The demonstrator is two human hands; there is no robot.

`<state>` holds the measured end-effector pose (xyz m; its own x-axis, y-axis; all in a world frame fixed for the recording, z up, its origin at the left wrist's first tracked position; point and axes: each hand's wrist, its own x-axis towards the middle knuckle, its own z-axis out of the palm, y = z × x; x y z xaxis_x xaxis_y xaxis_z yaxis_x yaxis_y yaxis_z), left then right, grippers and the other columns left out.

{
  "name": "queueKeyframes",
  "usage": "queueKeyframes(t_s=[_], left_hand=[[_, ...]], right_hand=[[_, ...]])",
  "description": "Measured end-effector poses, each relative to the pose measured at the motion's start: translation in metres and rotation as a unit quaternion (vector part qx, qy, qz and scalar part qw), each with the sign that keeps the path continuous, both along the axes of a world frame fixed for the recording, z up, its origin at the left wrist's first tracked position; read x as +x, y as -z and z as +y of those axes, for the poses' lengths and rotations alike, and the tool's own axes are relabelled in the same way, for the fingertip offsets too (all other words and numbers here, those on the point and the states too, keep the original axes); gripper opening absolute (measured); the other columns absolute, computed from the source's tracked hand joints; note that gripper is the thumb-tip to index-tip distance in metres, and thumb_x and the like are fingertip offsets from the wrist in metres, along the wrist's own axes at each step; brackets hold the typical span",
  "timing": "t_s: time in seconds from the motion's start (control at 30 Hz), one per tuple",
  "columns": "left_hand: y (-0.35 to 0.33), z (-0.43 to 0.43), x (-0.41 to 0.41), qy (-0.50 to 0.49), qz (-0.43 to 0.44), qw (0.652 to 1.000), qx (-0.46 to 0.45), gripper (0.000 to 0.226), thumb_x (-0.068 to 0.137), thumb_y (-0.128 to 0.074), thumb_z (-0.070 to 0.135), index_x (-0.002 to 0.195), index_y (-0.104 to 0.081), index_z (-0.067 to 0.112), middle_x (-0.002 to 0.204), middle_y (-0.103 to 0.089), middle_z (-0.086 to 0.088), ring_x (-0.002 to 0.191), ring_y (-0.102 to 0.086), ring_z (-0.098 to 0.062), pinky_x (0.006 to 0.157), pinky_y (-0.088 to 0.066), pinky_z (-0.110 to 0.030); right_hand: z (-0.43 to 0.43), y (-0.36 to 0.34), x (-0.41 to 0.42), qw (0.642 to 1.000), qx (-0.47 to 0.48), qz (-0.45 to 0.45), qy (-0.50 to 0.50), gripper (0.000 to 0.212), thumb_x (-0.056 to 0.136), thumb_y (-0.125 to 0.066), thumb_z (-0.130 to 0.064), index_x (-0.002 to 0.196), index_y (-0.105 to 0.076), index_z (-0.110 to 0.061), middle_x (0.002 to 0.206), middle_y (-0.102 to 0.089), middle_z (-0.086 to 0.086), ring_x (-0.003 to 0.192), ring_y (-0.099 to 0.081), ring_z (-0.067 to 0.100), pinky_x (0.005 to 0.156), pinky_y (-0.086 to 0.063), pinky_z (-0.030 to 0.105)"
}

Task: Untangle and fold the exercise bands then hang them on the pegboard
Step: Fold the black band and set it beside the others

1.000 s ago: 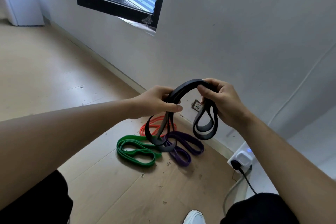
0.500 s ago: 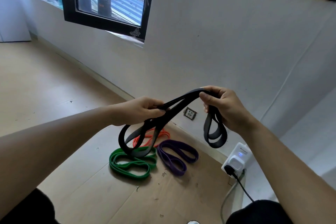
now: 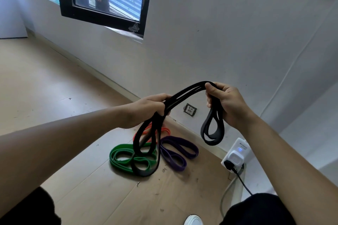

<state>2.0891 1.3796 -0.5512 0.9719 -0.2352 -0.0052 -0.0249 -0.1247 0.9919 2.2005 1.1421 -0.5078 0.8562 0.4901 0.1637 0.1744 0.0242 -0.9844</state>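
**Black exercise band (image 3: 184,95) held up between two hands**

The left hand (image 3: 146,109) had its fingers curled tightly round a bunch of the band's strands, and a long loop hung down from this fist. The right hand (image 3: 226,104), a little higher, pinched the strands between thumb and fingers, and a shorter double loop hung below it. Between the two hands the strands ran together in a gentle arch, in the air above the floor (image 3: 54,97). The bottom of the long loop overlapped the green band (image 3: 118,157) in the view; whether it touched it could not be told.

Three other bands lay on the wooden floor, near its edge along the white wall (image 3: 219,42). The green band was on the left, the purple band (image 3: 181,146) just beside it on the right, and the orange band (image 3: 164,129) behind them, closer to the wall and partly hidden by the black loop. A white adapter (image 3: 236,157) with a black plug stood at the same floor edge, to the right of the purple band.
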Motion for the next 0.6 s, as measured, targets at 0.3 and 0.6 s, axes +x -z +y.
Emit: queueKeyframes(t_s=[0.3,0.6], left_hand=[[0.01,0.01,0.006,-0.106,-0.062,0.988,0.096,0.017,0.102,-0.056,0.029,0.116,-0.063,0.022,0.086,-0.061,0.0,0.075,-0.055,-0.017,0.075,-0.05,-0.036],[0.025,0.02,0.01,-0.173,0.016,0.972,0.157,0.023,0.103,-0.056,0.024,0.105,-0.07,0.007,0.097,-0.072,-0.007,0.077,-0.066,-0.02,0.071,-0.055,-0.032]], right_hand=[[-0.017,0.019,0.009,0.995,-0.095,0.015,-0.041,0.038,0.083,-0.073,-0.019,0.113,-0.064,0.002,0.081,-0.064,0.011,0.059,-0.05,0.018,0.058,-0.046,0.025],[-0.025,0.053,-0.002,0.955,-0.243,0.055,-0.163,0.03,0.091,-0.071,-0.009,0.115,-0.067,0.008,0.106,-0.072,0.026,0.088,-0.068,0.026,0.081,-0.059,0.034]])
